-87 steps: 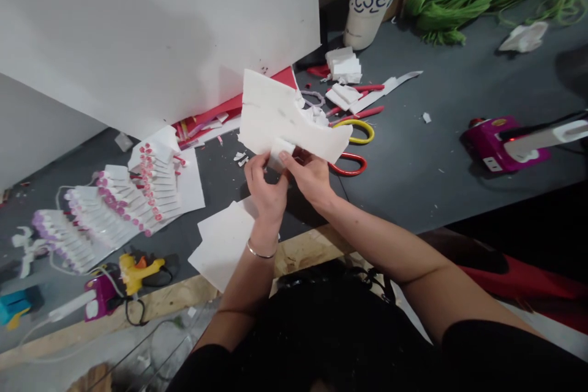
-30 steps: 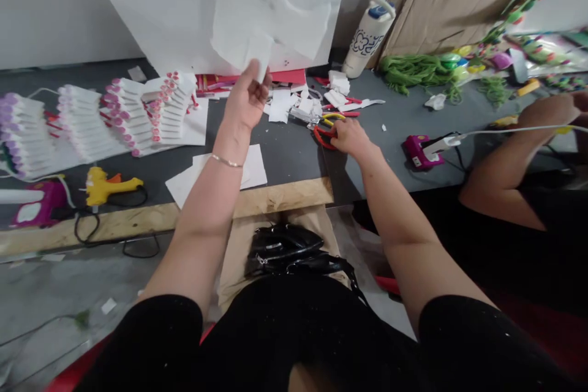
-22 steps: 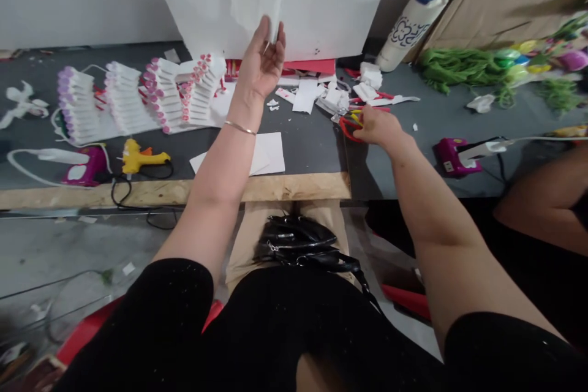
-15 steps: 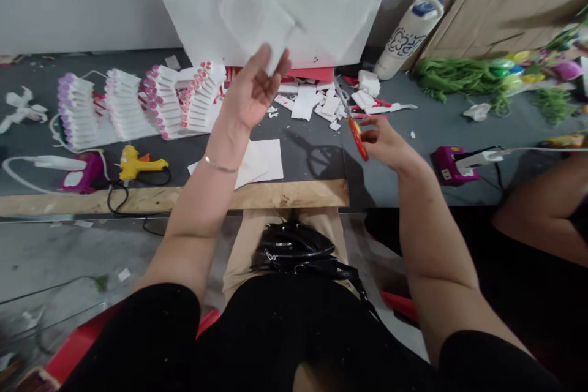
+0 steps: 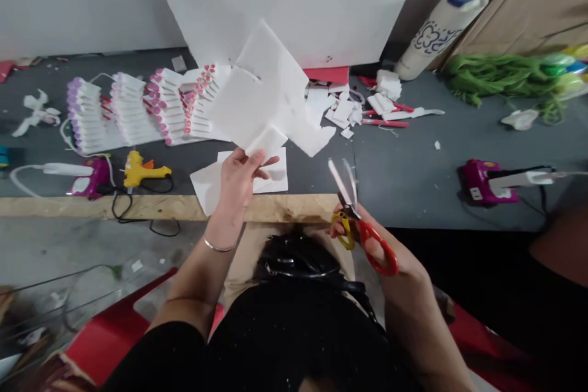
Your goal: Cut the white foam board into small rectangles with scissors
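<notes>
While my left hand (image 5: 239, 174) pinches the white foam sheet (image 5: 264, 95) above the counter (image 5: 404, 171), my right hand (image 5: 390, 257) grips the scissors (image 5: 356, 217) beside it, blurry blades parted, pointing up-left; fingers hidden in handles.

- We can read no words, numbers or brand names anywhere.
- The only mark we see is a blue flower outline drawn on the bottle (image 5: 437, 27).

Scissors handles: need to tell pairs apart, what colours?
One yellow, one red, on the scissors in the head view.
</notes>
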`<action>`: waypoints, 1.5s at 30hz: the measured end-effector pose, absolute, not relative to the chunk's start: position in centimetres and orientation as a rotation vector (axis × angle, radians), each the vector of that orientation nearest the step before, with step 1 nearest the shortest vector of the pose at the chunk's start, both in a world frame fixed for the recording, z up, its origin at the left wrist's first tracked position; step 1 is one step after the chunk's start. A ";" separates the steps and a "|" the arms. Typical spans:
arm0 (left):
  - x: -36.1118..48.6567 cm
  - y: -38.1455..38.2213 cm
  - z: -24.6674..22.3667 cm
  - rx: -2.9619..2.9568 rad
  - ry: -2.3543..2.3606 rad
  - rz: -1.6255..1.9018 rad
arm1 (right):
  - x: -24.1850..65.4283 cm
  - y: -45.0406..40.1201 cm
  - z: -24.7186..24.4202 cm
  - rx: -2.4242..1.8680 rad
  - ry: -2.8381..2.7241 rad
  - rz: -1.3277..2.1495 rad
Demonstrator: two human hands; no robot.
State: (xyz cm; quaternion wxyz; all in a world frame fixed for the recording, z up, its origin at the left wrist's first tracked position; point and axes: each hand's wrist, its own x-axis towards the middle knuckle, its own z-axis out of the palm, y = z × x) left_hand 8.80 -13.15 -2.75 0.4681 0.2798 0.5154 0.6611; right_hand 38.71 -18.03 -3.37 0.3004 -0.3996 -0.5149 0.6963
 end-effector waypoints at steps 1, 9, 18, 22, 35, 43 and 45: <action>8.9 -13.4 -2.7 0.693 1.275 1.598 | 38.6 -18.2 -3.1 -1.080 -1.442 1.854; 9.7 -15.5 -2.4 0.645 1.311 1.409 | 37.5 -15.7 -3.6 -1.116 -1.829 1.764; 11.4 -16.9 -2.3 0.615 1.269 1.231 | 37.0 -16.2 -4.1 -1.090 -1.680 1.740; 11.8 -17.4 -2.2 0.629 1.243 1.164 | 36.5 -16.4 -4.4 -1.148 -1.589 1.747; 12.6 -17.8 -3.0 0.582 1.175 1.161 | 36.6 -17.1 -5.3 -1.291 -1.480 1.727; 12.7 -18.1 -1.7 0.572 1.222 1.067 | 37.1 -17.0 -5.7 -1.249 -1.568 1.664; 12.6 -18.1 -1.6 0.590 1.229 1.059 | 37.3 -17.0 -5.7 -1.246 -1.602 1.653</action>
